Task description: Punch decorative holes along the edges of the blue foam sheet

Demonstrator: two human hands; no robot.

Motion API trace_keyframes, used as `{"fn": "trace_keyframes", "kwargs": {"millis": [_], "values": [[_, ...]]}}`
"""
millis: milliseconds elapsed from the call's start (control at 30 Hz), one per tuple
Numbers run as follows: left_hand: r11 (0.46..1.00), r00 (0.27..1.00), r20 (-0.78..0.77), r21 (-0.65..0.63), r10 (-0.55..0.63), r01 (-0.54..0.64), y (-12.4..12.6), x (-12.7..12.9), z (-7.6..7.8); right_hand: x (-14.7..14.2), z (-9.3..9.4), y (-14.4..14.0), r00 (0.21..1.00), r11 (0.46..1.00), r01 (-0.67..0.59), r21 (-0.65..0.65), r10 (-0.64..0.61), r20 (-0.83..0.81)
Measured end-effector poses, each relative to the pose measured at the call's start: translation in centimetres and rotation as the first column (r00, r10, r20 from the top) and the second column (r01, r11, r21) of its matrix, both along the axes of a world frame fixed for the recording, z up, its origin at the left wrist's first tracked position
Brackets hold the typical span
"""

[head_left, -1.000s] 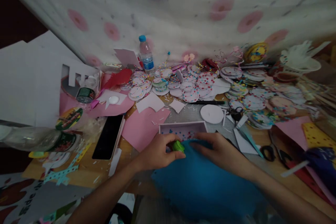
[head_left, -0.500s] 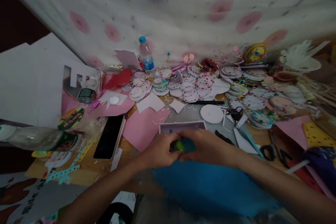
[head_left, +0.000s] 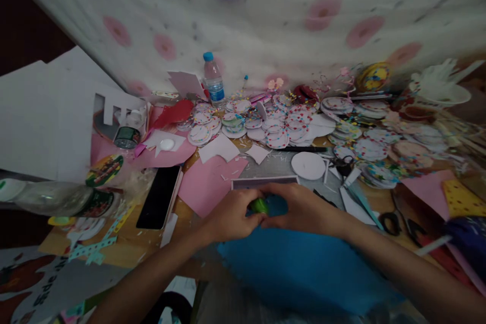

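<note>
My left hand (head_left: pixel 233 215) is closed around a small bright green object (head_left: pixel 259 206); its kind is hidden by the fingers. Opposite it, my right hand (head_left: pixel 301 207) is curled over a blue sheet (head_left: pixel 288 263), thumb and fingers pinching its upper part. The fingertips of both hands meet around the green object. From under the hands the sheet hangs down over the near table edge toward my lap. Just beyond them lies a shallow white-rimmed tray or box (head_left: pixel 266 180), partly covered by my hands.
Stacks of decorated paper discs (head_left: pixel 277 126) line the back. A phone (head_left: pixel 158 197), pink paper (head_left: pixel 208 187) and a lying plastic bottle (head_left: pixel 56 198) are on the left. On the right are black-handled scissors (head_left: pixel 391 223), a plain white disc (head_left: pixel 308 165) and paper scraps. An upright water bottle (head_left: pixel 214 81) stands behind.
My hands stay together at nearly the same spot, with slightly more of the green object showing. The blue sheet has shifted slightly, and the whole view has moved a little.
</note>
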State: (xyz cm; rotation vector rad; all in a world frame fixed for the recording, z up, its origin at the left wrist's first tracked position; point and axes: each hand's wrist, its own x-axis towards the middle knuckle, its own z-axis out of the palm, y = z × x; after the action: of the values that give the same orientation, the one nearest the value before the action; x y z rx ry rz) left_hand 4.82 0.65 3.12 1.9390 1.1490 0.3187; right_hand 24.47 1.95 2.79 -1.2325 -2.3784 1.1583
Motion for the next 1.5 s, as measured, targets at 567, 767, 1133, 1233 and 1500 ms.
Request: {"fn": "trace_keyframes", "kwargs": {"millis": [567, 767, 1133, 1233, 1500], "values": [[0.947, 0.974, -0.107, 0.234, -0.199, 0.219, 1.5, -2.5, 1.4, 5.2, -1.1, -3.1, 0.966, 0.964, 0.255, -0.079, -0.257, -0.015], [0.949, 0.957, 0.285, -0.282, -0.059, 0.143, 1.4, -3.3, 0.7, 3.8, 0.6, -3.0, 0.963, 0.956, 0.248, -0.155, -0.26, -0.066], [0.814, 0.9, 0.433, -0.542, 0.055, 0.21, 1.2, -3.6, 0.7, 1.6, 1.2, -2.3, 0.954, 0.935, 0.254, -0.247, -0.284, -0.097], [0.819, 0.907, 0.419, -0.537, 0.052, 0.201, 1.2, -3.6, 0.9, 1.6, 1.1, -2.3, 0.956, 0.939, 0.249, -0.238, -0.278, -0.097], [0.848, 0.917, 0.397, -0.497, 0.032, 0.185, 1.3, -3.1, 1.4, 1.4, 1.3, -2.4, 0.957, 0.947, 0.254, -0.197, -0.276, -0.093]]}}
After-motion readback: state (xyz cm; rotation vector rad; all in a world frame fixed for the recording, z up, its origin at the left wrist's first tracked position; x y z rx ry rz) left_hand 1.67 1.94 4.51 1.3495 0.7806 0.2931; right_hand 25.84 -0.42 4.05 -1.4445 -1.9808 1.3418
